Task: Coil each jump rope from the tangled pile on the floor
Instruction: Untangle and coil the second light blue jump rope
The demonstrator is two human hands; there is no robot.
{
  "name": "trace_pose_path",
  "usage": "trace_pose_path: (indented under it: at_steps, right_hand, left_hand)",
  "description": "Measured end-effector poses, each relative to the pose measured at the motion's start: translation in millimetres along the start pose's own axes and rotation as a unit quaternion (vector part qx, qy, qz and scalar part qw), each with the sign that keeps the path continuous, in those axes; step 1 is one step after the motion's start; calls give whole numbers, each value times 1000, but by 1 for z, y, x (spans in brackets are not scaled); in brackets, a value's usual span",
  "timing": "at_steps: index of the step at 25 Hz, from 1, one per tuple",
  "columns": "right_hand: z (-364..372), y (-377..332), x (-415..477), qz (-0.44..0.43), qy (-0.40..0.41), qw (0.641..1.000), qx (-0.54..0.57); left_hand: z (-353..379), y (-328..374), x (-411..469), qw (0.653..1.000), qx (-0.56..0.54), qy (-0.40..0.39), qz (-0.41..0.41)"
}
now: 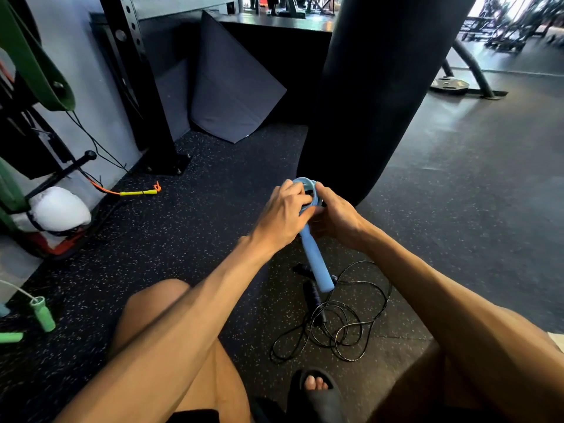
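Observation:
I hold a light blue jump rope point(314, 257) in front of me, its foam handle pointing down toward the floor. Its blue cord is wound into small loops at the top, between my two hands. My left hand point(285, 213) grips the loops from the left and my right hand point(334, 216) closes on them from the right. A black jump rope point(341, 319) lies in loose tangled loops on the speckled floor below my hands, with its dark handles beside the blue handle's tip. Green jump rope handles point(42, 312) lie at the far left.
A black punching bag point(375, 87) hangs just beyond my hands. A yellow-handled rope with orange cord point(139, 192) lies near the rack post point(146, 96). A grey pad point(232, 83) leans in the corner. My knee and sandaled foot point(314, 392) are below.

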State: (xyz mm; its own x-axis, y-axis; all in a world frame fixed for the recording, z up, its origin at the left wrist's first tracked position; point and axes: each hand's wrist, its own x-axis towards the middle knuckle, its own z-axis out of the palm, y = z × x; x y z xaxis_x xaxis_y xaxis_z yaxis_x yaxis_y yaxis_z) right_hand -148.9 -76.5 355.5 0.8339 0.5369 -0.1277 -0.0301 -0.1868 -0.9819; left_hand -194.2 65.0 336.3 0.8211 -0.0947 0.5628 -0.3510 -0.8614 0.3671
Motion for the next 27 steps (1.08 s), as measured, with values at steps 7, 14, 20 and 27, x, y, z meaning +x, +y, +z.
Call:
trace_pose_path:
  at_steps: [7,14,20,27]
  right_hand:
    - [8,7,6,36,-3,999,-1]
    - [27,13,22,80,-23,994,66]
    - [77,26,63,109,-120,986,33]
    - [149,39,132,135,-162,976,55]
  left_hand:
    - [-1,-10,-9,998,55,-21,9]
    - [-24,-63,-24,953,-149,74,-252]
    - [-7,-120,-54,837,-311,-30,-450]
    - [-26,-176,-77,770,-313,69,-552]
